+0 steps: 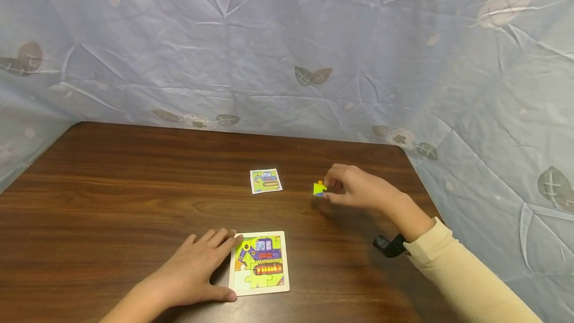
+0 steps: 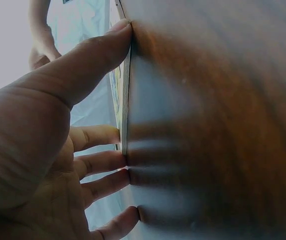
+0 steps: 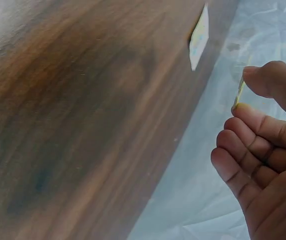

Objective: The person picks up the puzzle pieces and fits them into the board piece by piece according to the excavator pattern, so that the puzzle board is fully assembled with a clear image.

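**Excavator puzzle, nearly filled in**

A dark wooden table (image 1: 134,188) is backed by a leaf-print sheet (image 1: 403,39). The puzzle tray (image 1: 260,263) is steadied at its left edge by the left hand (image 1: 197,273), fingers flat and straight. Most of the excavator picture looks assembled (one gap can be made out at the lower left). A reference card (image 1: 266,181) lies further back. A yellow-green puzzle piece (image 1: 319,189) is pinched by the right hand (image 1: 358,188), well apart from the tray, not yet placed.

Dark brown woodgrain table (image 1: 112,188); pale blue leaf-print cloth (image 1: 314,39); yellow-green puzzle piece (image 1: 319,189).
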`<state>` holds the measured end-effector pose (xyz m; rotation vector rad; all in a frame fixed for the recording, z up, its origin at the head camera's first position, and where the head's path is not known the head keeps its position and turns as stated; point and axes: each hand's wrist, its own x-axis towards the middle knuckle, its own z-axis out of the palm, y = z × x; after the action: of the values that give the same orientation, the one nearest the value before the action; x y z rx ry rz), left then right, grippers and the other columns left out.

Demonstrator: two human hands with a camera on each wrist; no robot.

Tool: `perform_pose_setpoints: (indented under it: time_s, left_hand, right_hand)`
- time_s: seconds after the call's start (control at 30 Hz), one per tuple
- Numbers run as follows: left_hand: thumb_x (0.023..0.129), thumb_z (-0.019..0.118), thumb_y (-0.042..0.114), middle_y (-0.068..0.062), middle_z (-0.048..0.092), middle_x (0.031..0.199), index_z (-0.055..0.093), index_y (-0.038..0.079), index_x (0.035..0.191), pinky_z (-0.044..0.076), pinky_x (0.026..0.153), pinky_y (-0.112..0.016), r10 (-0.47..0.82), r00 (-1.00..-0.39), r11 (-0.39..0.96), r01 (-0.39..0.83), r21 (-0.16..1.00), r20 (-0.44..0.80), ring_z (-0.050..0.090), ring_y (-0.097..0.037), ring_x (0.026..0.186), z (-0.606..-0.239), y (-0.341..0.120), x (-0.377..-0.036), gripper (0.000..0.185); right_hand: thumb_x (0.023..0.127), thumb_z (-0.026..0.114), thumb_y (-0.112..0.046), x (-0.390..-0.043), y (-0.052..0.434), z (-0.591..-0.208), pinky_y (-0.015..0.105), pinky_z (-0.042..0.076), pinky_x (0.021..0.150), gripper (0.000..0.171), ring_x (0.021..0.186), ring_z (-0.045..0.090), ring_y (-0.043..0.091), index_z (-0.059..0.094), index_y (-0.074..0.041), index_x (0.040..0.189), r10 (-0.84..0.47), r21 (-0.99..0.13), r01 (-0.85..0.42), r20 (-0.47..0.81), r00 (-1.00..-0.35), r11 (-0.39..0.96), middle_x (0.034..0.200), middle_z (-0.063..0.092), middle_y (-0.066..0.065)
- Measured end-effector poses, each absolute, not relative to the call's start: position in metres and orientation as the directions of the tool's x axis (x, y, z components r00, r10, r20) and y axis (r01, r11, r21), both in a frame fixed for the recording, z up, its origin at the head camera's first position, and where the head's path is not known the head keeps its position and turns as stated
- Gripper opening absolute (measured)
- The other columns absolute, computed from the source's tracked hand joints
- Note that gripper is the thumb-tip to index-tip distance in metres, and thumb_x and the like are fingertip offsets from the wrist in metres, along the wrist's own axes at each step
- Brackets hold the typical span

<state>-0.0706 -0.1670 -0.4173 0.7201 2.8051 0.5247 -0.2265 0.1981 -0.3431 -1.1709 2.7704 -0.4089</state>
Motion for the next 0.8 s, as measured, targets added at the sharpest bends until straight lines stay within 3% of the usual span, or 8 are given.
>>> perform_pose_setpoints:
  time_s: [0.33,0.57,0.8]
  left_hand:
    - [0.070,0.082,0.074,-0.008,0.051,0.157,0.049,0.013,0.156,0.041,0.105,-0.075,0.498,-0.860,0.819,0.424,0.388,-0.112,0.050,-0.033,0.141,-0.417,-0.167,-0.071,0.110]
    - [0.070,0.082,0.073,-0.009,0.049,0.159,0.048,0.013,0.156,0.037,0.107,-0.079,0.488,-0.864,0.823,0.408,0.396,-0.125,0.048,-0.036,0.144,-0.419,-0.168,-0.071,0.110]
    - [0.071,0.082,0.072,-0.009,0.050,0.159,0.048,0.013,0.156,0.037,0.107,-0.079,0.491,-0.864,0.820,0.414,0.395,-0.115,0.049,-0.036,0.143,-0.418,-0.168,-0.071,0.109]
  right_hand:
    - [0.094,0.078,-0.023,-0.217,0.195,-0.338,0.028,0.057,0.078,0.017,0.088,0.063,0.009,0.070,-0.011,0.103,-0.718,-0.308,-0.678,-0.022,-0.696,0.667,0.100,0.067,-0.001]
    - [0.097,0.074,-0.025,-0.202,0.179,-0.343,0.024,0.055,0.073,0.018,0.083,0.059,0.008,0.069,-0.009,0.104,-0.773,-0.310,-0.731,-0.023,-0.634,0.608,0.099,0.065,0.001]
    - [0.098,0.073,-0.029,-0.178,0.152,-0.351,0.024,0.057,0.078,0.022,0.089,0.064,0.012,0.069,-0.008,0.106,-0.822,-0.270,-0.785,-0.048,-0.568,0.558,0.101,0.066,0.003]
